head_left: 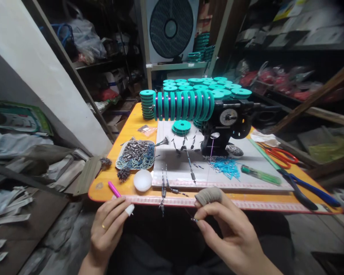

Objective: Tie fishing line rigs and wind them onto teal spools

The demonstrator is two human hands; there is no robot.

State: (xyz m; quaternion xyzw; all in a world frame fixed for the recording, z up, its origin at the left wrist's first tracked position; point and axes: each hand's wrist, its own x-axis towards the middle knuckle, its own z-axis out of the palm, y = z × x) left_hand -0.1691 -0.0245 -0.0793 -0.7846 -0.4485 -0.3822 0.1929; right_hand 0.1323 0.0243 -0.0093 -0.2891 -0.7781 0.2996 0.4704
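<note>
My right hand (226, 225), with a grey wrap on one finger, pinches a thin fishing line with a tiny dark fitting (193, 219) on it, just off the table's front edge. My left hand (110, 221) rests by the front edge with fingers stretched out and a white strip round one fingertip; its thumb is hidden. Near its fingers lies a pink pen (114, 189). Dark threaded pieces (163, 187) hang over the edge between my hands. Another line with a dark weight (193, 176) lies on the grey board (172, 168).
A black winding machine (212, 130) carries a row of green foam spools (183, 105). Left stand a tray (117, 162) of metal weights and a white bowl (142, 180). Blue slips (225, 168), a green tube (260, 175), orange scissors (281, 156) and blue-handled pliers (312, 191) lie right.
</note>
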